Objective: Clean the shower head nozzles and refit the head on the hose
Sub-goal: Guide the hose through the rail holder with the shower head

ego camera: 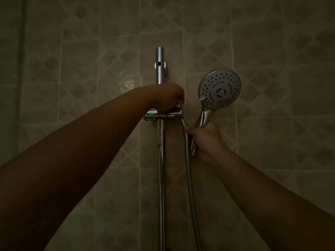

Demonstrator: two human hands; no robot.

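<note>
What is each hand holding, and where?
Right hand grips the shower head by its handle, low down. Left hand grips the bracket on the rail, from above.

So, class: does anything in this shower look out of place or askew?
Yes. The shower head is out of the slider bracket on the rail, held by its handle in the right hand. The hose end seems to sit in the bracket, under the left hand.

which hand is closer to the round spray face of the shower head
Right. The right hand grips the handle just below the spray face; the left hand holds the slider bracket on the rail, farther left.
</note>
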